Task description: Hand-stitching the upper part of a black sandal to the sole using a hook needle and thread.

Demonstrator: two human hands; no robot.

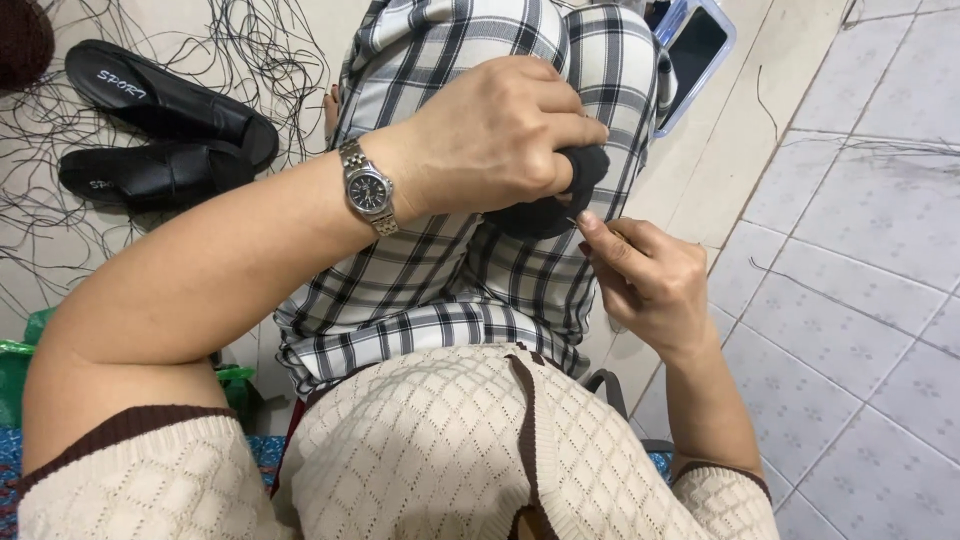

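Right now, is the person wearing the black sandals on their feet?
No, the two black sandals lie on the floor among loose dark threads, beside the person's leg.

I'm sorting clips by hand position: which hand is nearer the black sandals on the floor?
Left. The left hand sits right of the black sandals; the right hand is farther right, lower.

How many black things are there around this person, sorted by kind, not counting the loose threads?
Black sandals: 2
Black fabric piece, gripped by the left hand while the right hand pinches a needle at it: 1
Dark-screened phone: 1
Total: 4
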